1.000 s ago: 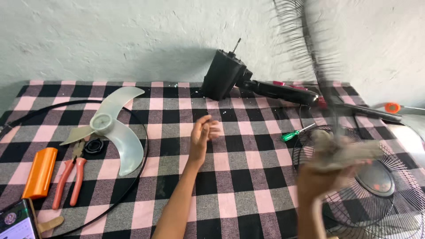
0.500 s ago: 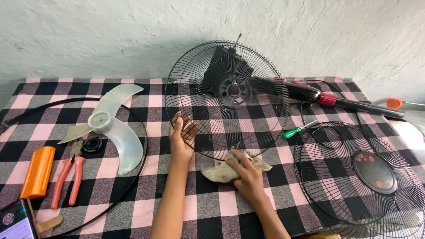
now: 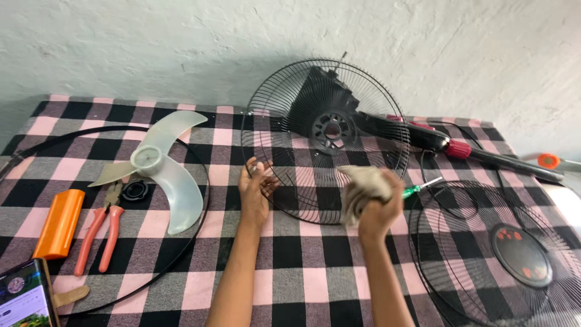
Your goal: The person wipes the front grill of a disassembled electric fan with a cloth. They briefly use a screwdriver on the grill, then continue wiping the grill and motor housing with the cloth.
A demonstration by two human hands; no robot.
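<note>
Wiping a black wire fan grille (image 3: pixel 315 130) on checked cloth.
Left hand (image 3: pixel 255 191) gripping rim at 8 o'clock; right hand (image 3: pixel 378 209) clenched around grey rag (image 3: pixel 361 188) at 5 o'clock.

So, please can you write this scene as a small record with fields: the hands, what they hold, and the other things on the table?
left hand: left hand grips the lower left rim of the rear fan grille, which stands tilted
right hand: right hand holds a grey cloth against the grille
behind grille: black fan motor on its pole
right side: front fan grille lying flat; green screwdriver
left side: pale fan blade, orange pliers, orange case, phone
surface: checked tablecloth
</note>
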